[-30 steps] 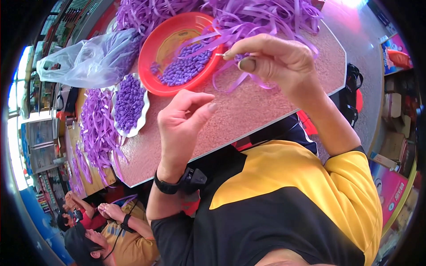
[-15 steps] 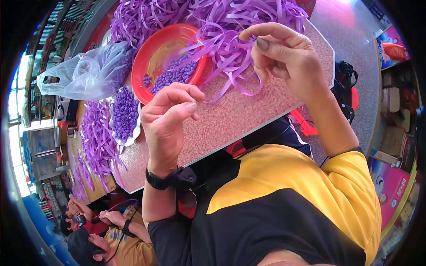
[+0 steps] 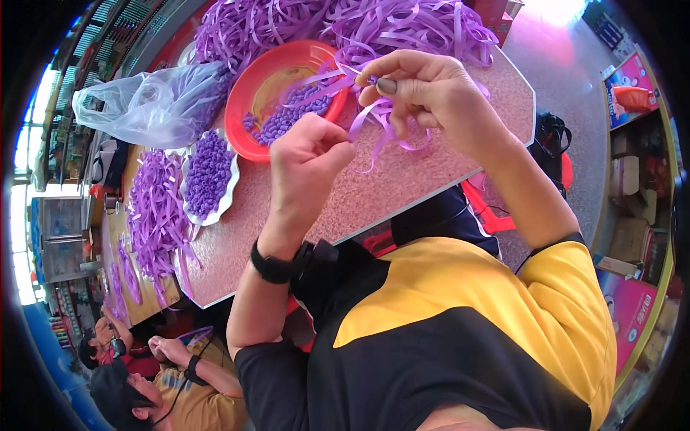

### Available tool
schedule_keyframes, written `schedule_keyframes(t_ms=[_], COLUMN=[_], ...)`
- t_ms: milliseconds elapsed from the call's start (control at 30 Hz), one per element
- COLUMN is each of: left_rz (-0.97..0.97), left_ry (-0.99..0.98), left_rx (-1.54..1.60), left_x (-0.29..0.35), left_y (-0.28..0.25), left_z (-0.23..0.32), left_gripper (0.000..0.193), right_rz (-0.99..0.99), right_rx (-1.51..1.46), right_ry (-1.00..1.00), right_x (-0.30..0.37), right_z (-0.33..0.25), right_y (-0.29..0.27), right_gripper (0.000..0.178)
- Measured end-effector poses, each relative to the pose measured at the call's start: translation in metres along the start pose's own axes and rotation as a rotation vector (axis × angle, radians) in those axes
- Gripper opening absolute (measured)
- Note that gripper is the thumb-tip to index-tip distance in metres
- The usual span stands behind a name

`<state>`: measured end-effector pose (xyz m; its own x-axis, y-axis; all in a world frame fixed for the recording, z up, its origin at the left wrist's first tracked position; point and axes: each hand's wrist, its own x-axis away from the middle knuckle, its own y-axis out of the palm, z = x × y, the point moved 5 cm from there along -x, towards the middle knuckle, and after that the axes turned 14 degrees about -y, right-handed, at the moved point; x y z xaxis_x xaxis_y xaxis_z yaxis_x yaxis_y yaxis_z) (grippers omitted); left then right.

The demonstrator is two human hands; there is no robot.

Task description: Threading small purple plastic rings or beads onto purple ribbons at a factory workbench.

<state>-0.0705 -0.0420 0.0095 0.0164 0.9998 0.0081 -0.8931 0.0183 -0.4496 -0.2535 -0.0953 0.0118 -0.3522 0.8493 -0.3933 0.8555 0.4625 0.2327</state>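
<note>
My right hand [image 3: 435, 93] pinches a small purple bead [image 3: 373, 80] between thumb and forefinger, above the table. A purple ribbon [image 3: 361, 118] hangs close under these fingers and runs to my left hand [image 3: 307, 161]. The left hand is closed, its thumb and forefinger pressed together on the ribbon's end. Just beyond it lies a red round plate [image 3: 237, 108] holding loose purple beads [image 3: 291, 121], with some ribbon lying across its right part. Whether the ribbon passes through the bead is too small to tell.
A big heap of purple ribbons [image 3: 266, 29] covers the far side of the table [image 3: 251, 244]. At left are a translucent plastic bag [image 3: 147, 108], a white scalloped dish [image 3: 228, 205] of purple beads and more ribbons [image 3: 154, 215]. Two people [image 3: 180, 381] sit at lower left.
My right hand has moved left, still pinching the bead. My left hand has come right and nearer to it, and its parted fingers have closed on the ribbon.
</note>
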Motion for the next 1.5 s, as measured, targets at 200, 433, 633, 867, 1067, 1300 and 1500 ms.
schedule_keyframes(t_ms=[200,433,633,867,1067,1300,1500], left_rz=[-0.331,-0.260,-0.126,-0.294,-0.251,-0.130,0.112], left_ry=[-0.174,-0.073,-0.031,-0.082,-0.132,-0.134,-0.293], left_rx=[0.893,1.151,1.420,1.757,1.793,1.706,1.184], left_x=[0.023,0.044,0.060,0.069,0.071,0.070,0.082], left_y=[-0.019,-0.053,-0.057,-0.061,-0.070,-0.078,-0.060], left_z=[0.004,-0.026,-0.040,-0.074,-0.096,-0.105,-0.084], left_gripper=[0.009,0.015,0.014,0.017,0.018,0.019,0.018], right_rz=[-0.243,-0.177,-0.368,-0.257,-0.408,-0.614,-0.497], right_rx=[0.043,0.109,0.080,0.171,0.471,0.595,0.776], right_ry=[0.127,-0.007,0.167,0.091,-0.073,0.043,-0.404], right_x=[-0.008,-0.034,0.002,0.030,0.047,0.060,0.020], right_z=[0.014,-0.010,0.031,0.028,0.006,-0.007,-0.032], right_y=[0.014,0.015,0.072,0.064,0.048,0.037,0.057], right_gripper=[0.020,0.021,0.020,0.020,0.021,0.018,0.027])
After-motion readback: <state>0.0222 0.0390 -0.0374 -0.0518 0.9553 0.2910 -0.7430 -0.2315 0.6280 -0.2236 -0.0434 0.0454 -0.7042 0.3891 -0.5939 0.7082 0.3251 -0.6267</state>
